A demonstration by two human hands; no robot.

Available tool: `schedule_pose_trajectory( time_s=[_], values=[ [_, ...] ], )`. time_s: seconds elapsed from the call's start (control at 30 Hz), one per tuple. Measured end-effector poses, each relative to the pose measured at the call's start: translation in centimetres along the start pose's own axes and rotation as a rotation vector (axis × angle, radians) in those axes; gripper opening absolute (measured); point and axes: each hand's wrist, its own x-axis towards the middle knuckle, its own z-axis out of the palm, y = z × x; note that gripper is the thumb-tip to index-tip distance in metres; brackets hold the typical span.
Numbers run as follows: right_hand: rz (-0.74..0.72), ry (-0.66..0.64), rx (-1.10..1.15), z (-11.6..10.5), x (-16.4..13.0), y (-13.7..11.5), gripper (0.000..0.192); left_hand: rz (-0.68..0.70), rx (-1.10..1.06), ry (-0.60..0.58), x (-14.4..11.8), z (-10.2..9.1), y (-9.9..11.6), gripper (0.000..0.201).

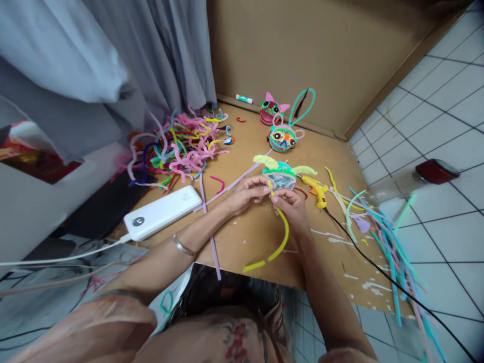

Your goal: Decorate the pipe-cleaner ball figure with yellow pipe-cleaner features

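Both hands pinch top end of yellow fuzzy pipe cleaner [279, 237]: left hand [245, 194], right hand [289, 204], closed on it against small round teal pipe-cleaner figure [280, 176]. Cleaner curves down from figure, over brown cardboard sheet [257, 237]. Likely light, bendy, wire core; grip near end. Yellow plastic glue gun [316, 190] just right of figure.

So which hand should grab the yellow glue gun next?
Probably the right hand: the yellow plastic glue gun lies just beside it, while the left hand steadies the round teal pipe-cleaner figure on the far side.
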Motion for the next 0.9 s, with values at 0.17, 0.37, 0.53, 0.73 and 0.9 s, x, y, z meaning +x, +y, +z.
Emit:
schedule_pose_trajectory(
  time_s=[0.17,0.37,0.53,0.73,0.9],
  values=[
    [-0.057,0.001,-0.118,-1.7,0.4,-1.1,0.029,-0.058,0.023,-0.057,0.0,0.0,-0.1,0.035],
    [-0.165,0.056,-0.188,-3.1,0.6,-1.1,0.026,-0.142,0.112,-0.065,0.1,-0.2,-0.5,0.042],
    [-0.198,0.064,-0.23,-3.5,0.7,-1.0,0.026,-0.236,0.159,-0.114,0.0,-0.2,-0.3,0.044],
    [-0.188,0.093,-0.254,-3.5,0.8,-0.9,0.027,-0.252,0.243,-0.138,-0.1,0.1,-0.4,0.042],
    [-0.191,0.086,-0.214,-3.0,1.0,-0.7,0.027,-0.236,0.333,-0.158,-0.2,0.1,0.1,0.038]
  ],
)
